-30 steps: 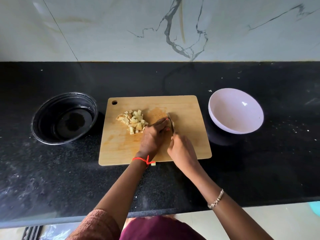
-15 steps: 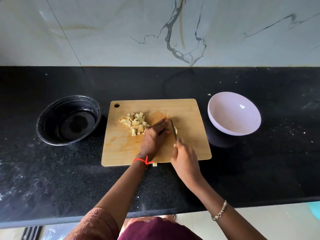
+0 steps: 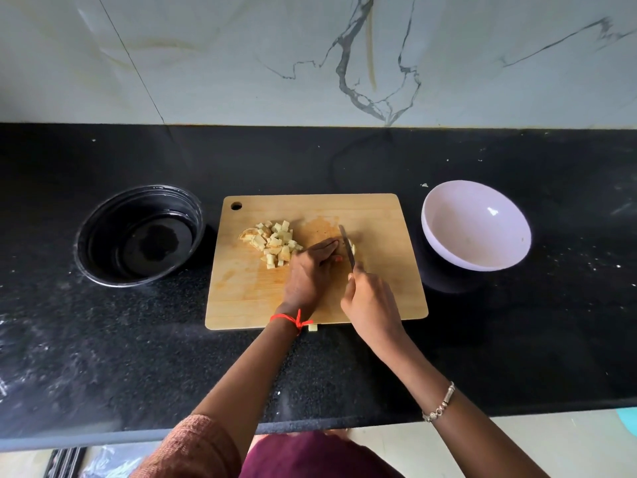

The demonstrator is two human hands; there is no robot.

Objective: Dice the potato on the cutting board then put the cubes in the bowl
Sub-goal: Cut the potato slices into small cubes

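On the bench [image 3: 517, 339], the cutting board [image 3: 379, 219] sat central, the white bowl [image 3: 475, 229] empty at 3 o'clock. Left hand [image 3: 310, 270] clamped the last potato piece [image 3: 352, 249] mid-board; right hand [image 3: 370, 298] gripped the knife [image 3: 346, 244], nudged toward 12 o'clock since a moment earlier: dicing continued, cubes [image 3: 275, 243] untransferred.

knife [image 3: 347, 248] blade showing more, r hand [image 3: 370, 301] eased back slightly, potato bit [image 3: 353, 246] clearer beside blade

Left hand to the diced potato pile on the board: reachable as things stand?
Probably yes. The diced potato pile lies on the cutting board beside the left hand, on its left, with nothing between. But that hand is holding the uncut potato piece by the knife, so it must let go first.
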